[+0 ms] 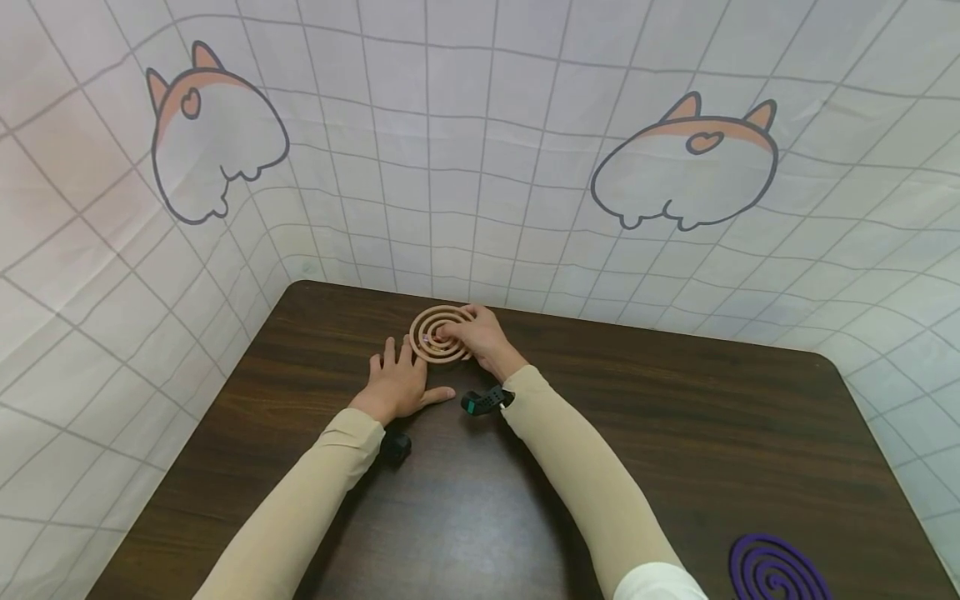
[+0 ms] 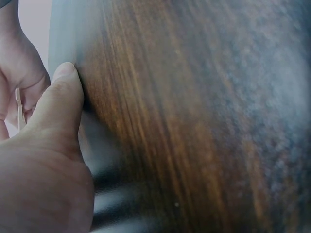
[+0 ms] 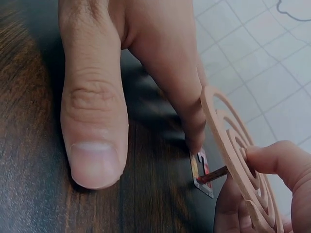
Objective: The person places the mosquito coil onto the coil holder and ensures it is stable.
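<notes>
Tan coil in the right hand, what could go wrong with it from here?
The tan coil might crack: its rings are thin, and the right hand pinches it near the middle. It could also sit off-center or slip, since whether the prong has engaged it isn't clear. And the small plate may shift if the left hand, its fingertip right at the plate's edge, moves.

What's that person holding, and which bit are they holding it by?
The right hand holds the tan coil by its rings, thumb near the middle.
</notes>
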`<state>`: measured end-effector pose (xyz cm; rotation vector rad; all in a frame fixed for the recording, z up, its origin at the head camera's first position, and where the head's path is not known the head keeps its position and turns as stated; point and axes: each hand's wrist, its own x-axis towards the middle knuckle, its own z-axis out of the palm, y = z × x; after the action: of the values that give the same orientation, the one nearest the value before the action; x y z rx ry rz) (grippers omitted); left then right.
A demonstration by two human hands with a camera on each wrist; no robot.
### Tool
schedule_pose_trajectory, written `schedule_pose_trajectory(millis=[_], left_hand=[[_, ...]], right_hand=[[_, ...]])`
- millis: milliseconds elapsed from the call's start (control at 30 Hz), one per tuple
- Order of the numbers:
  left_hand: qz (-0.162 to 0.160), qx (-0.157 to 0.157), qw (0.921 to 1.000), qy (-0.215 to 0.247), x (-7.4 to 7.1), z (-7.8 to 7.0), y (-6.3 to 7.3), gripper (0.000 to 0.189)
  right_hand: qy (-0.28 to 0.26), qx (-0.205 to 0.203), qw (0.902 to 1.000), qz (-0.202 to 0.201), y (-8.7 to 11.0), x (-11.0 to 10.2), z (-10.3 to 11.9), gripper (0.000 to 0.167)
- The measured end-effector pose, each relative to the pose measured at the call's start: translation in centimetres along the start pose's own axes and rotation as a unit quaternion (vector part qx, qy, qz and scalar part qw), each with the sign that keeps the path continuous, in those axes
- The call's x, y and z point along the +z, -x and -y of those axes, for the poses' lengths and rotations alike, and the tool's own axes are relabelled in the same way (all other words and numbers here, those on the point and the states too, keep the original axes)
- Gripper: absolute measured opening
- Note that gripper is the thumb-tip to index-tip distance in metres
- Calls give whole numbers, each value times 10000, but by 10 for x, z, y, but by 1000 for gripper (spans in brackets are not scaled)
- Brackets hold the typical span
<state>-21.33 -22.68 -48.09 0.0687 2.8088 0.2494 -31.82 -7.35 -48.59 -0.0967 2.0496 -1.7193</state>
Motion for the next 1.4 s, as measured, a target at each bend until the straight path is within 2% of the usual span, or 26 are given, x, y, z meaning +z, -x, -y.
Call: schedule_pose_trajectory(millis=[433, 1100, 1400], left_hand=[[-12, 40, 10000, -13, 0, 0, 0, 104], [-13, 38, 10000, 1, 0, 0, 0, 103], [13, 24, 10000, -33, -1, 0, 0, 103]], right_hand=[[159, -18, 9998, -77, 0, 0, 2, 66], [468, -63, 9989, -29, -2, -1, 5, 56], [447, -20, 9990, -57, 1, -2, 6, 60]])
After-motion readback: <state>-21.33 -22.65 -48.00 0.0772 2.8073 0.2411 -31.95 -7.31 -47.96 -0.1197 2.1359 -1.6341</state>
